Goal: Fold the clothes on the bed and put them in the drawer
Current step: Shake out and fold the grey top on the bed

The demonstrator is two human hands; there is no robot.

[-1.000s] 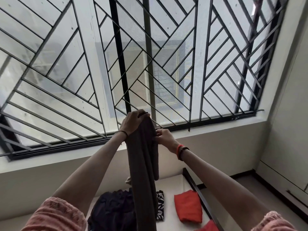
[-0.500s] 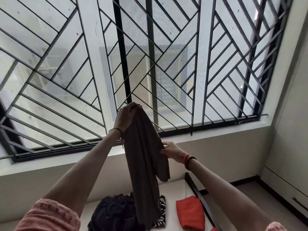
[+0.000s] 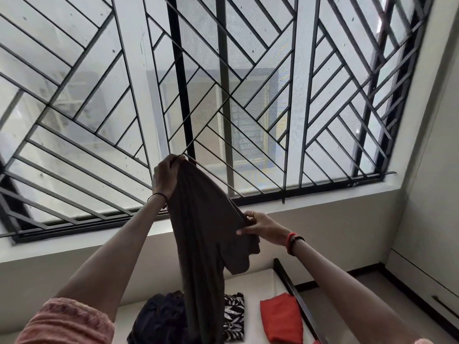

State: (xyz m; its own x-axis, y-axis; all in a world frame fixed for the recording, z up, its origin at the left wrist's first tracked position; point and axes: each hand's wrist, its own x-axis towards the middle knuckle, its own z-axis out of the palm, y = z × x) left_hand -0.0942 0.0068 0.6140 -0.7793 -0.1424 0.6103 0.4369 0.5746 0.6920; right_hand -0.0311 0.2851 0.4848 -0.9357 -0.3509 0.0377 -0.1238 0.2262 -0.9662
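Note:
A long dark brown garment (image 3: 203, 234) hangs in the air in front of the window. My left hand (image 3: 165, 177) grips its top edge, raised high. Lower and to the right, my right hand (image 3: 260, 225) pinches another edge of the same cloth, so the top stretches slanted between both hands. The rest of the garment drops down past the bed (image 3: 255, 281) below. On the bed lie a dark navy heap (image 3: 159, 319), a black-and-white patterned piece (image 3: 233, 316) and a folded red cloth (image 3: 282, 319).
A barred window (image 3: 223, 95) fills the wall ahead, with a white sill below it. The bed's dark frame rail (image 3: 298, 296) runs along its right side. A white cabinet with a drawer handle (image 3: 444, 306) stands at the right wall.
My hands have moved apart: the left rose with the top edge, the right slid down and to the right, spreading the garment's top edge. The view tilted slightly.

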